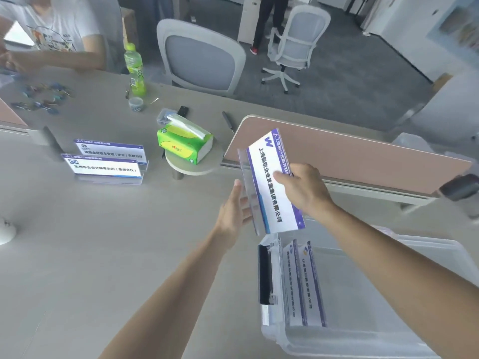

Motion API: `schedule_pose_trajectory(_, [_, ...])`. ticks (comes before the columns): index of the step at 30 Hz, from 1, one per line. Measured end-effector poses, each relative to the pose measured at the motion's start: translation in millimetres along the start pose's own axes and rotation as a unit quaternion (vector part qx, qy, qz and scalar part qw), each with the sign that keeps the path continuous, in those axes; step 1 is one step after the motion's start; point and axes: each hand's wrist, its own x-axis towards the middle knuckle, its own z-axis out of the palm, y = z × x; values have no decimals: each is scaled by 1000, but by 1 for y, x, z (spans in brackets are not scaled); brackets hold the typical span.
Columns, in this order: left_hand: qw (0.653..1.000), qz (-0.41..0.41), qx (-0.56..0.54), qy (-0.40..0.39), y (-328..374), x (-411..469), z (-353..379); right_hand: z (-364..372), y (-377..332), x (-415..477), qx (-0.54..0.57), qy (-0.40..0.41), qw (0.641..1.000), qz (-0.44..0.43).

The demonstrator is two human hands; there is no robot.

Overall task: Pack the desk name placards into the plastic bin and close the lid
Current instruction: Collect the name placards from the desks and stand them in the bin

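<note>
A white and purple desk name placard (269, 185) in a clear acrylic stand is held on end above the open clear plastic bin (324, 340) at the lower right. My right hand (303, 187) grips its right edge. My left hand (236, 208) supports its clear back from the left, fingers spread flat against it. Two placards (302, 283) stand upright inside the bin against its left wall, beside the black latch (264, 273). Two more placards (103, 165) stand on the desk at the left, one behind the other. The lid is not clearly visible.
A green tissue box (185, 141) sits on a round stand mid-desk. A pink divider panel (350, 154) runs behind the bin. A green bottle (134, 71), a small cup and clips lie at the far left near a seated person. Office chairs stand beyond the desk.
</note>
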Motion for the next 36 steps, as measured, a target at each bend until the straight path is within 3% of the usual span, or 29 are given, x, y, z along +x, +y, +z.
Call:
schedule_pose_trajectory(3, [999, -23, -25, -29, -11, -15, 37, -20, 14, -19, 78, 10, 996, 51])
schedule_pose_trajectory(8, [997, 46, 39, 46, -37, -33, 94, -58, 37, -47, 75, -16, 995, 67])
schedule_pose_trajectory(14, [987, 72, 144, 9, -77, -55, 149, -117, 80, -64, 292, -10, 947, 136])
schedule_pose_trajectory(22, [966, 28, 257, -4, -128, -84, 216, -152, 162, -101, 297, 1, 933, 203])
schedule_pose_trajectory(25, [944, 10, 331, -17, -135, -91, 225, -163, 183, -107, 247, 29, 950, 188])
schedule_pose_trajectory(27, [922, 30, 386, 25, -136, -91, 222, -168, 194, -110, 245, 29, 952, 180])
schedule_pose_trajectory(32, [813, 128, 558, 104, -112, -94, 200, -168, 224, -120, 192, 15, 965, 176])
schedule_pose_trajectory(36, [745, 131, 652, 50, -111, -76, 185, -153, 237, -119, 219, -1, 947, 234])
